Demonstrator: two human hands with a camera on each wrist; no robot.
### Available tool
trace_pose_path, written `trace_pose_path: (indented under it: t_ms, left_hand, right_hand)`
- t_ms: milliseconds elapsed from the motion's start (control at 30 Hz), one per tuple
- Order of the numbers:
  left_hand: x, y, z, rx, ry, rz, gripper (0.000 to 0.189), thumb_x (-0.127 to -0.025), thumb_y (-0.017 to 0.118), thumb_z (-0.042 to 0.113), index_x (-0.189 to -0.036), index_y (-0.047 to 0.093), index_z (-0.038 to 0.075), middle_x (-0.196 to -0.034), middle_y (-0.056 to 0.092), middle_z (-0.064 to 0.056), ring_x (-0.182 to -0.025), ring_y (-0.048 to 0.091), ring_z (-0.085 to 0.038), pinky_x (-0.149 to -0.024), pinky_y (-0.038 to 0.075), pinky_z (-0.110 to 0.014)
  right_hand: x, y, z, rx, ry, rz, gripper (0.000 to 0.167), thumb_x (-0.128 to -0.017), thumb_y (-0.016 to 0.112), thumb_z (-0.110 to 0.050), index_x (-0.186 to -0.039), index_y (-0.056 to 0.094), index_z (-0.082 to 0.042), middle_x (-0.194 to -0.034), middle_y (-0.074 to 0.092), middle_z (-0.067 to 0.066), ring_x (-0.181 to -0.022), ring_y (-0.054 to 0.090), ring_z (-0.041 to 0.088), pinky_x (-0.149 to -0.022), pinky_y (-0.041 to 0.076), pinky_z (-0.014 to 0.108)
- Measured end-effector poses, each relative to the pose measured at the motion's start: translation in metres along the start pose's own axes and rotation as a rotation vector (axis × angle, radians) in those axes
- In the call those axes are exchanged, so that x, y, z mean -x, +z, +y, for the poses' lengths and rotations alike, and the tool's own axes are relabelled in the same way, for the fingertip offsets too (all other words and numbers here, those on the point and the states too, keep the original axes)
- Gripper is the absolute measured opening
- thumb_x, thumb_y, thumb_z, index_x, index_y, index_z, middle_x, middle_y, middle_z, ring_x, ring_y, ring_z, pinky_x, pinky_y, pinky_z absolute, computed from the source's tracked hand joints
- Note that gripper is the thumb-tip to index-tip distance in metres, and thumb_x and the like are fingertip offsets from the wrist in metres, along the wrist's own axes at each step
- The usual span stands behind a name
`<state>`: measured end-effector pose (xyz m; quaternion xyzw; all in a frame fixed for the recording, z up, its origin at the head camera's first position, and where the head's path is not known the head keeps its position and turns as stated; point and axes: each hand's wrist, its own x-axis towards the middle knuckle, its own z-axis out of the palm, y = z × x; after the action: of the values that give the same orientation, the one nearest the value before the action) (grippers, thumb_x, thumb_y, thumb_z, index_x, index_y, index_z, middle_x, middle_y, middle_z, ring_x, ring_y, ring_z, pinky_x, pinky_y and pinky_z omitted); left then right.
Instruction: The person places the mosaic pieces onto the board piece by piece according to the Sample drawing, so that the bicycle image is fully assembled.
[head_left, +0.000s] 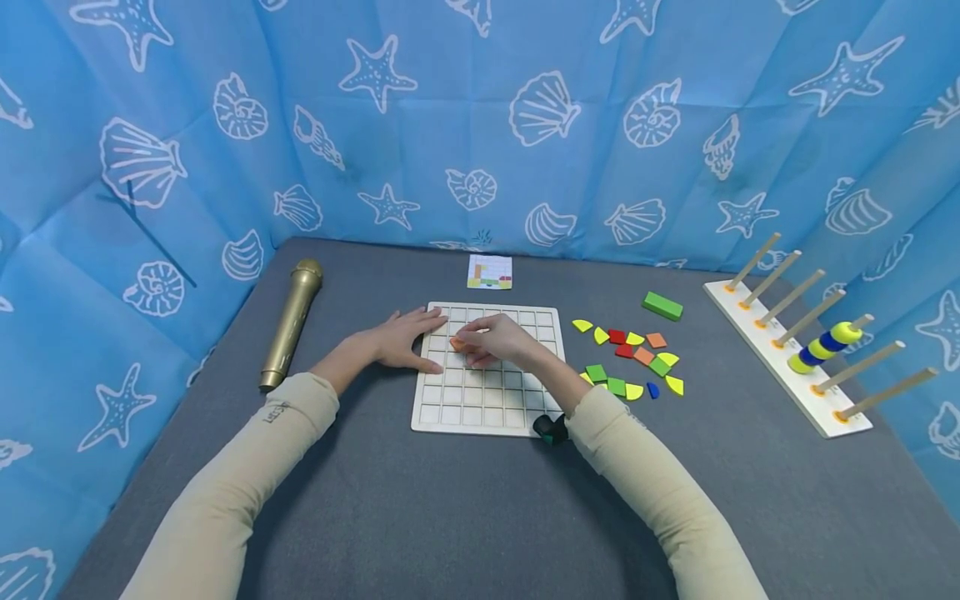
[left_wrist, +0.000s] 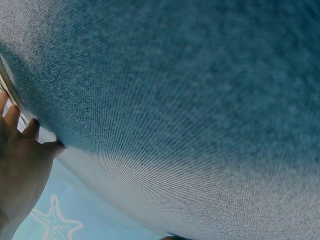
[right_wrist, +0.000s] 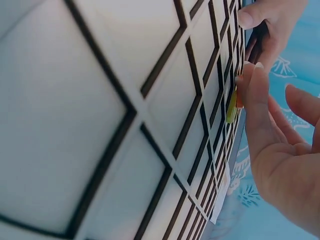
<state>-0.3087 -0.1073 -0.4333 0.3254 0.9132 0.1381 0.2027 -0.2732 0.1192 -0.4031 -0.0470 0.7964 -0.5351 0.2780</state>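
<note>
A white board with a square grid (head_left: pixel 480 408) lies flat on the grey table. My left hand (head_left: pixel 408 337) rests with spread fingers along its left edge, thumb and fingertips over the border. In the left wrist view this hand (left_wrist: pixel 22 155) shows only at the left side. Between the fingertips of my right hand (head_left: pixel 498 340) is an orange block (head_left: pixel 456 343), held over the left part of the grid. The right wrist view has the orange block (right_wrist: pixel 239 96) at the fingertips, close to the grid, beside a thin yellow piece (right_wrist: pixel 231 107).
Right of the board lie loose red, green, yellow and orange pieces (head_left: pixel 624 351) and a blue one (head_left: pixel 652 389). Behind them is a green block (head_left: pixel 662 306). A pattern card (head_left: pixel 490 272) lies beyond the board, a gold microphone (head_left: pixel 291 325) left, a peg stand (head_left: pixel 787 358) with beads far right.
</note>
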Motion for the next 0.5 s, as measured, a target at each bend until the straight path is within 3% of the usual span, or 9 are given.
trace_pose_path:
  t_ms: [133, 367, 500]
  left_hand:
    - [0.0, 0.0, 0.0, -0.001, 0.004, 0.003, 0.097, -0.083, 0.062, 0.062, -0.154, 0.017, 0.016, -0.159, 0.006, -0.006, -0.144, 0.001, -0.029, -0.11, 0.0, -0.058]
    - [0.001, -0.002, 0.001, -0.001, 0.008, 0.009, 0.096, -0.083, 0.063, 0.061, -0.154, 0.018, 0.015, -0.159, 0.007, -0.007, -0.144, 0.001, -0.029, -0.11, 0.001, -0.058]
    - [0.001, 0.0, 0.0, -0.001, 0.014, 0.009, 0.096, -0.083, 0.063, 0.061, -0.154, 0.018, 0.015, -0.159, 0.007, -0.008, -0.144, 0.0, -0.029, -0.11, 0.001, -0.058]
  right_hand:
    - [-0.002, -0.002, 0.0, -0.001, -0.013, 0.001, 0.032, -0.099, 0.056, -0.022, -0.125, 0.06, -0.004, -0.106, 0.067, 0.014, -0.079, 0.067, 0.021, -0.072, 0.056, 0.035]
    - [-0.006, -0.007, -0.003, 0.037, 0.025, 0.162, 0.032, -0.099, 0.055, -0.025, -0.122, 0.06, -0.003, -0.102, 0.065, 0.014, -0.083, 0.066, 0.023, -0.072, 0.055, 0.033]
    - [-0.01, -0.008, 0.0, 0.036, 0.055, 0.169, 0.031, -0.099, 0.056, -0.025, -0.12, 0.062, -0.003, -0.102, 0.065, 0.013, -0.083, 0.065, 0.021, -0.071, 0.055, 0.031]
